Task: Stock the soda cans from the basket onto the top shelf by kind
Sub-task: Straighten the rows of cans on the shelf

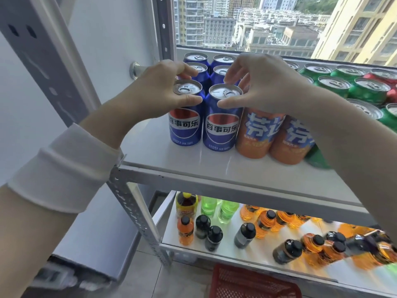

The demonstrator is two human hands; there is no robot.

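Two blue cola cans stand side by side at the front left of the white top shelf. My left hand grips the rim of the left blue can. My right hand pinches the rim of the right blue can. More blue cans are lined up behind them. Orange cans stand just to the right, partly under my right forearm. Green cans and a red can fill the shelf's right side. The red basket lies on the floor below.
The lower shelf holds several orange, green and dark bottles. A perforated metal upright frames the rack at the left. A window with a city view is behind the shelf, and a white wall is to the left.
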